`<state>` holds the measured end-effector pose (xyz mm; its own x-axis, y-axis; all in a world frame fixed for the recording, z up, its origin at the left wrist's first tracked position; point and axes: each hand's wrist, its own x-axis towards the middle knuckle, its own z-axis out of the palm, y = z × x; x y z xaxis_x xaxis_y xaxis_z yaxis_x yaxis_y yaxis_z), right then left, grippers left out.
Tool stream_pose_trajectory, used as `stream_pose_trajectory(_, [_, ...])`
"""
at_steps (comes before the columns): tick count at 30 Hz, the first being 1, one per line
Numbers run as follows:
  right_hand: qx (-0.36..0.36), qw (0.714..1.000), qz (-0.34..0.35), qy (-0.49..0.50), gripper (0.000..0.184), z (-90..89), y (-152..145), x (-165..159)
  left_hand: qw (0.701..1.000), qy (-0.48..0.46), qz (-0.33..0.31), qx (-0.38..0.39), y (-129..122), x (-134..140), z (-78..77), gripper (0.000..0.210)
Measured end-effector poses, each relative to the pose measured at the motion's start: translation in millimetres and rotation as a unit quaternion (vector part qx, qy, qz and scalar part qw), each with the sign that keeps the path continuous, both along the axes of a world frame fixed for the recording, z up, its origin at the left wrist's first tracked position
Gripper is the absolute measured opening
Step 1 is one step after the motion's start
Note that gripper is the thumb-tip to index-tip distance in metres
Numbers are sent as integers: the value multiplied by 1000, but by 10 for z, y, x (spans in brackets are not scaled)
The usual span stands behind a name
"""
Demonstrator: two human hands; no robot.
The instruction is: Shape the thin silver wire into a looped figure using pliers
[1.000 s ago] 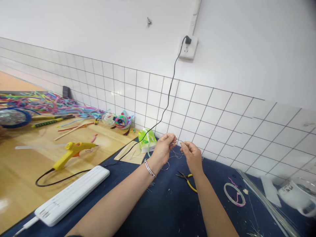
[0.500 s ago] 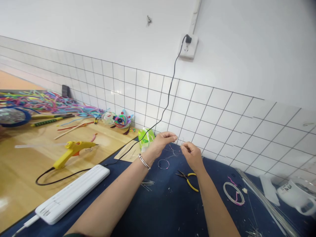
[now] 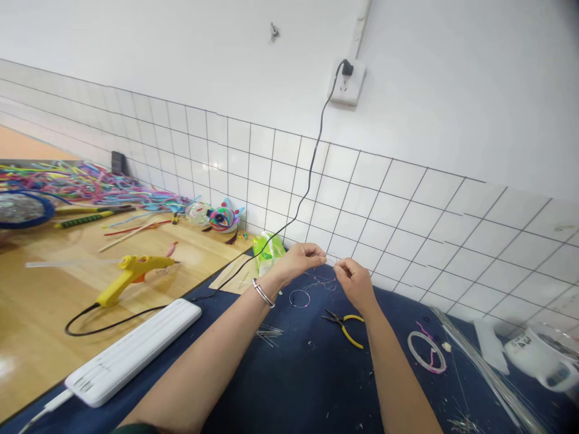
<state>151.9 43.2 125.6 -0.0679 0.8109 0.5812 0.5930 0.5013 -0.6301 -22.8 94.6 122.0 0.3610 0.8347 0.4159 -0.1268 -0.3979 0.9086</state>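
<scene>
Over the far part of the dark blue cloth, my left hand (image 3: 302, 260) is closed in a pinch on a thin wire (image 3: 331, 259). My right hand (image 3: 355, 282) pinches the same wire a short way to the right. Its fine ends are too faint to follow. Below the hands lie more thin wires (image 3: 326, 283) with small pinkish specks on them. A round wire ring (image 3: 309, 299) rests on the cloth nearer to me. Pliers with yellow handles (image 3: 351, 339) lie beside my right wrist, jaws pointing left.
A white power strip (image 3: 136, 355) and yellow glue gun (image 3: 126, 278) are on the left. Cut wires (image 3: 270, 335) lie beside my left forearm. To the right are a tape roll (image 3: 411, 349), long clear rods (image 3: 479, 371) and a white mug (image 3: 534, 358). A black cord (image 3: 309, 175) crosses behind.
My hands have come slightly closer, and the thin wire now stretches between their fingertips. My right hand has turned a little. The things on the cloth stay in place.
</scene>
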Motion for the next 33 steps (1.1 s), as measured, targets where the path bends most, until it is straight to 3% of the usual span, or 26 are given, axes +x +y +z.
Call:
stream_pose_trajectory(6, [-13, 1000, 6, 25, 18, 7, -6, -6, 1000, -6, -30, 6, 2, 74, -21, 13])
stream_pose_trajectory(13, [-58, 997, 29, 29, 20, 6, -3, 30, 997, -60, 40, -5, -19, 215, -118, 11])
stream_pose_trajectory(20, [-136, 987, 87, 5, 16, 52, 12, 251, 998, -48, -26, -43, -30, 321, -217, 13])
stream_pose_trajectory(28, [-128, 987, 89, 28, 12, 0, 54, 277, 999, -13, -40, -32, -29, 324, -212, 15])
stream_pose_trajectory(33, [-122, 988, 73, 58, 17, -12, 73, 355, 994, -63, -55, -69, -73, 382, -206, 17])
